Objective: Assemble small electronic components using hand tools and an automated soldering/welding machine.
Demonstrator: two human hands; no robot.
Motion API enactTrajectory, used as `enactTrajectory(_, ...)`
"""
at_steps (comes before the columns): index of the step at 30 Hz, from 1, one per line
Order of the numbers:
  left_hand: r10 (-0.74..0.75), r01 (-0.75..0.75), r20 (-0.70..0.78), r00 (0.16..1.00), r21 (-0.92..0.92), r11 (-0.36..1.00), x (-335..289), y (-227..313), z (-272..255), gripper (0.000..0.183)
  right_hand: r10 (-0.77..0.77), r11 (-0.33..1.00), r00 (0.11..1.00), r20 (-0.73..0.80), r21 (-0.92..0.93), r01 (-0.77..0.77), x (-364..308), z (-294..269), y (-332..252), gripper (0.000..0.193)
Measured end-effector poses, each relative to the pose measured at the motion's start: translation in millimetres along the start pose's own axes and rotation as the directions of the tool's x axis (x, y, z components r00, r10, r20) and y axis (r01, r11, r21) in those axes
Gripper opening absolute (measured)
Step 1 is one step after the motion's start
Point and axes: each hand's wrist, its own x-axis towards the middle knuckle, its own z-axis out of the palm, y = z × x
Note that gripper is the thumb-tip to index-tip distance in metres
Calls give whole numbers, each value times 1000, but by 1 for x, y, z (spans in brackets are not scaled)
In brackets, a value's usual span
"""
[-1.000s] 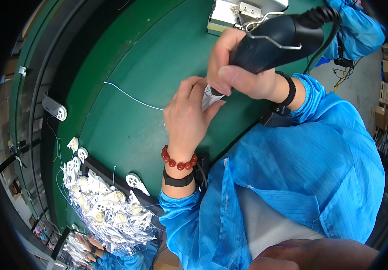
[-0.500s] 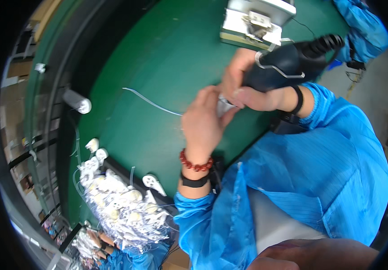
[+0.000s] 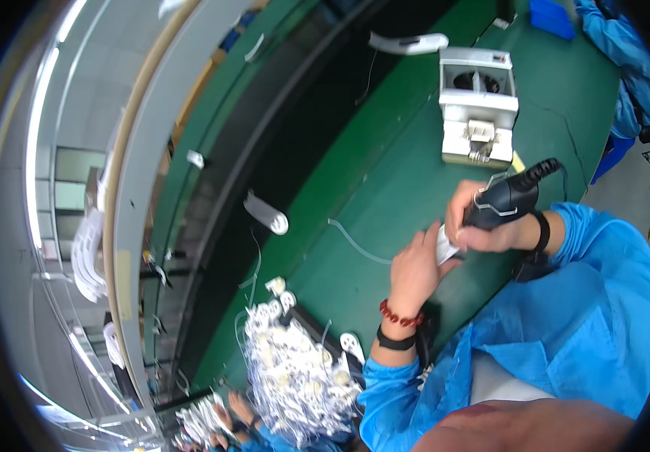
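My right hand (image 3: 479,230) is closed round a black electric screwdriver (image 3: 515,197) with a wire hanging loop and a ribbed cable end. Its lower end points at a white plastic part (image 3: 446,247), and the tip is hidden by my fingers. My left hand (image 3: 415,267) grips that white part against the green table, its thumb and fingers on either side. A thin whitish cord (image 3: 357,246) trails from beside my left hand across the table to the left.
A heap of white plastic parts with cords (image 3: 299,377) lies at lower left. Beyond my hands stands a white-and-grey screw feeder (image 3: 479,105). White parts, one here (image 3: 266,214), lie along the dark conveyor. A blue bin (image 3: 552,19) and a co-worker's blue sleeve (image 3: 626,105) are at far right.
The view has swung, so my hands, the heap and the screw feeder appear farther right and lower. Both hands keep their hold on the screwdriver and the white part.
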Motion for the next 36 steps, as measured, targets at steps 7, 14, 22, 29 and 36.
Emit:
enactTrajectory(7, 54, 157, -377, 925, 505, 849, 77, -85, -66, 67, 217, 932, 976, 24, 291, -214, -15, 15, 42, 13)
enactTrajectory(14, -50, 96, -232, 971, 190, 977, 133, -196, -51, 72, 388, 810, 918, 76, 446, -379, -24, 3, 61, 17)
enactTrajectory(22, -400, 379, -149, 904, 710, 594, 85, -273, -120, 55, 436, 822, 886, 157, 330, -463, 5, 2, 28, 19)
enactTrajectory(29, -138, 251, -210, 968, 843, 476, 102, -289, -84, 36, 425, 834, 892, 153, 317, -451, -14, -1, 62, 18)
enactTrajectory(36, -199, 379, -323, 925, 793, 477, 80, -257, -95, 30, 414, 820, 880, 232, 326, -471, -16, 8, 65, 19)
